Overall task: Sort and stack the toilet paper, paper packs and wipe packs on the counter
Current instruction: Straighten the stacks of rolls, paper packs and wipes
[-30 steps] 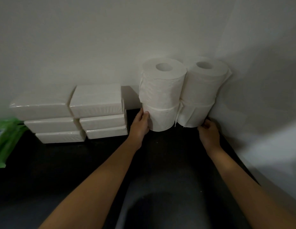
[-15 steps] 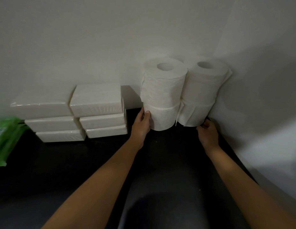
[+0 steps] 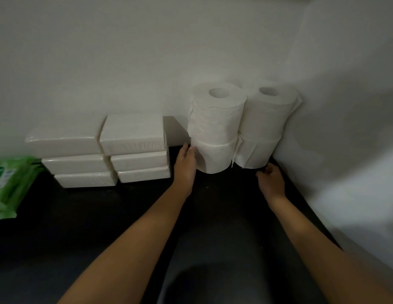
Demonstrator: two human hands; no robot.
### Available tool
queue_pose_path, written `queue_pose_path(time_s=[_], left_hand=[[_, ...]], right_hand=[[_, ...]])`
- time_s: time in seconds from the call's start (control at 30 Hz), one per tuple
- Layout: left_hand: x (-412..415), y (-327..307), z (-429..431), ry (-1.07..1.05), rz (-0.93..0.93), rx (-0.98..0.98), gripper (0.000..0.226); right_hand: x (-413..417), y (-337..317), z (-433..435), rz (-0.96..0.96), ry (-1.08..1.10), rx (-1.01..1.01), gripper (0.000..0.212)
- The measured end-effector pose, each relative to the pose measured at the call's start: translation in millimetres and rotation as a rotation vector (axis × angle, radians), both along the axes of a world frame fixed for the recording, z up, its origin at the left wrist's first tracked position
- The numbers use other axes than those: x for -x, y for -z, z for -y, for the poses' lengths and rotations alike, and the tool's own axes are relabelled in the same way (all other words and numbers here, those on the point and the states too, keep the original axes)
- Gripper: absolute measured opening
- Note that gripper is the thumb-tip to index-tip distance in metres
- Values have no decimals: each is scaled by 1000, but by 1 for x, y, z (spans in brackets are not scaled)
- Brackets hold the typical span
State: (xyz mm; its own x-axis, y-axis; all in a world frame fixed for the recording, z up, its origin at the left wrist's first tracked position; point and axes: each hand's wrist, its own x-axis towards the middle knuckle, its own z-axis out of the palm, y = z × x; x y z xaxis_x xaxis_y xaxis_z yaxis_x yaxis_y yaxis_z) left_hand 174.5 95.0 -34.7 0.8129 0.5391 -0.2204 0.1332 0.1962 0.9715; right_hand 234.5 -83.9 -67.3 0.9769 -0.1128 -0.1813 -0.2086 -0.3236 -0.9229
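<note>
Plain white walls meet in a corner at upper right, w/ a dark bench (image 3: 103,227) running below them.

Left hand (image 3: 186,163): fingers (image 3: 186,150) held straight and close together, laid flat against the left side of the lower white toilet paper roll (image 3: 215,156) in the left column. Not pinching, just pressing sideways. Right hand (image 3: 271,179): fingers (image 3: 264,171) curled loosely inward, sitting on the bench just in front of the right column's lower white toilet paper roll (image 3: 256,153); can't tell if they touch the paper.

Outward from there: two columns of rolls, two high each, standing upright side by side and touching, tucked into the corner at centre right. Upper left roll (image 3: 217,115) and upper right roll (image 3: 268,110) show their cores from above. Loose sheet tails hang at the seams.

Left of the rolls, white plastic-wrapped paper packs (image 3: 99,150) sit in two stacks of three against the back wall. Far left edge: green wipe packs (image 3: 6,185), partly cut off by the frame.

Handling, my guess: rolls are light, soft, squashy, so the columns prob. tip easily. Best taken w/ flat palms low on opposite sides, gentle pressure, no digging in. Packs look slick but stiffer; grip by the long edges.
</note>
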Motion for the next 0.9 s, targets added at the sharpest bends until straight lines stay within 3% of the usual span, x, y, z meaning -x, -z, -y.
queue_pose_path(time_s=[0.33,0.9], left_hand=[[-4,-20,0,126,127,-121,49],[-5,-20,8,147,148,-186,58]], right_hand=[[17,-8,-2,-42,-10,38,57],[18,-4,-3,-35,-45,78,58]])
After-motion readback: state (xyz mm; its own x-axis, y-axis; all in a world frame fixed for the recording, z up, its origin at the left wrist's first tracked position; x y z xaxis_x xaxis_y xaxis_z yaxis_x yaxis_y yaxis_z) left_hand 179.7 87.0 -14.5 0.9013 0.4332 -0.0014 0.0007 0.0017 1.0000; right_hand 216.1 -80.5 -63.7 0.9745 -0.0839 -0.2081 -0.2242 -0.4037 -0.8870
